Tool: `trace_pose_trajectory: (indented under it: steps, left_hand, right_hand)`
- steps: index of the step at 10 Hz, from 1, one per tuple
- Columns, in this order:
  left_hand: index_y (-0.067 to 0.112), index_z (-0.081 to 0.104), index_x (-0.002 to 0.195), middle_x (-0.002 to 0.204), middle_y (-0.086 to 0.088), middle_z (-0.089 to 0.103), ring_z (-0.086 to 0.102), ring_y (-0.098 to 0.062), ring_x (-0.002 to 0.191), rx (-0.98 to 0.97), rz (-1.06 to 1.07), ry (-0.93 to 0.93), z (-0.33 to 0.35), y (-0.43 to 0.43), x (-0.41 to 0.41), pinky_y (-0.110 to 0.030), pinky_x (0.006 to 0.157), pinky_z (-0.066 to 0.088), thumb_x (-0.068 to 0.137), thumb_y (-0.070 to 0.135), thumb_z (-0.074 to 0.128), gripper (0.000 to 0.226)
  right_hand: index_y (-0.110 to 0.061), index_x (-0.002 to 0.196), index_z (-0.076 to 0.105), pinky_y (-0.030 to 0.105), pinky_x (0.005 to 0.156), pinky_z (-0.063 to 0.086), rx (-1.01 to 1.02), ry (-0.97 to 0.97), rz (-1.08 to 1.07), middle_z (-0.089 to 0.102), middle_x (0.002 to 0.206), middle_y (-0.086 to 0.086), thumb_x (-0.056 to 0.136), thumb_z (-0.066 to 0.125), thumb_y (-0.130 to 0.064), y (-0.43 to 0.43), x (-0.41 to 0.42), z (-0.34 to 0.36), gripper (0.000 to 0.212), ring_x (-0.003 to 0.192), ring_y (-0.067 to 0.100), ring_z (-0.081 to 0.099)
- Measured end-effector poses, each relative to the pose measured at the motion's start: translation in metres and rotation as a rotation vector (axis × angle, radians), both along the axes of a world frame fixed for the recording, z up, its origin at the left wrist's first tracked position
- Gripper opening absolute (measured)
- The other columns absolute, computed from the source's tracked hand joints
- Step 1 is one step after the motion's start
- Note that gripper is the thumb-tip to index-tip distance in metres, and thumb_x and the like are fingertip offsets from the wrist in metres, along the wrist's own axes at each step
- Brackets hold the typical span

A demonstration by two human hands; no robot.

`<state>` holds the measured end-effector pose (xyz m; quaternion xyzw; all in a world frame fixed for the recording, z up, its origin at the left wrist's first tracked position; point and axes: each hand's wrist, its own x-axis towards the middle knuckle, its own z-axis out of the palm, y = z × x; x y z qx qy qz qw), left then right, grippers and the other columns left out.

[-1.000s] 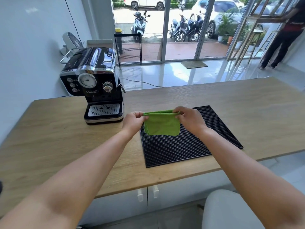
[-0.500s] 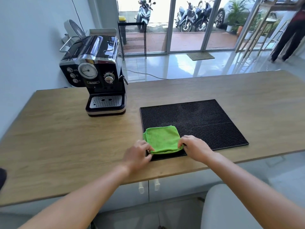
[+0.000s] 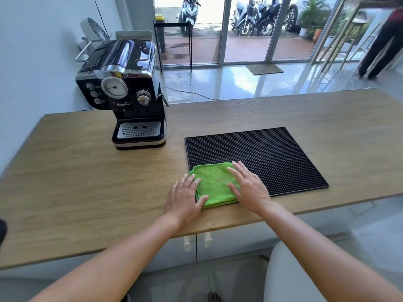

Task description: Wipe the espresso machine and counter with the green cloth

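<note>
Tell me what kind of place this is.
Probably a small café or coffee bar: an espresso machine and a black rubber bar mat sit on a long wooden counter facing glass doors.

A white wall fills ten o'clock. At twelve, glass doors pour daylight onto glossy pale floor tiles. A doormat lies before them, a black wire rack stands at eleven, and scooters are parked outside.
</note>
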<state>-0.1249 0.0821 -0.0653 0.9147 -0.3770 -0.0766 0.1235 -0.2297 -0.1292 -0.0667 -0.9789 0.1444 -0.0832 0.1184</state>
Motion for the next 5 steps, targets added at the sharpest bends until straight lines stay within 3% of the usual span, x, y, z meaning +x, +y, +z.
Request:
trace_pose_trajectory:
  steps: [1,2,4,5]
  left_hand:
    - [0.025,0.007,0.154,0.163,0.004,-0.002,-0.009,-0.018,0.15,0.141,-0.026,0.038,-0.005,-0.007,0.004,-0.044,0.122,0.002,0.091,0.066,0.027,0.078]
    - [0.026,0.002,0.154,0.163,0.005,-0.006,-0.012,-0.02,0.15,0.177,-0.056,0.03,-0.006,-0.004,0.01,-0.046,0.122,-0.001,0.09,0.068,0.025,0.08]
    - [0.024,0.003,0.154,0.163,0.002,-0.003,-0.01,-0.018,0.15,0.123,-0.085,0.067,0.0,0.013,0.026,-0.045,0.121,-0.002,0.092,0.065,0.029,0.078]
    - [0.024,0.007,0.154,0.163,0.001,0.0,-0.007,-0.019,0.15,0.08,0.042,0.051,0.001,0.04,0.049,-0.046,0.122,0.002,0.093,0.063,0.028,0.075]
  right_hand:
    - [-0.026,0.157,0.014,0.037,0.122,0.007,0.025,0.201,0.007,0.002,0.165,-0.007,0.086,0.008,-0.067,0.004,0.016,-0.007,0.082,0.151,0.009,-0.005]
    - [-0.024,0.157,0.005,0.038,0.123,-0.002,0.0,0.286,-0.021,-0.007,0.165,-0.007,0.084,0.001,-0.068,0.009,0.019,-0.015,0.086,0.151,0.009,-0.012]
    - [-0.022,0.158,0.005,0.044,0.121,-0.004,-0.062,0.317,-0.093,-0.008,0.165,-0.005,0.099,0.016,-0.058,0.023,0.026,-0.007,0.07,0.151,0.01,-0.013]
    - [-0.023,0.158,0.009,0.041,0.12,-0.003,-0.024,0.208,-0.066,-0.003,0.166,-0.006,0.095,0.009,-0.061,0.053,0.047,0.006,0.074,0.151,0.009,-0.01]
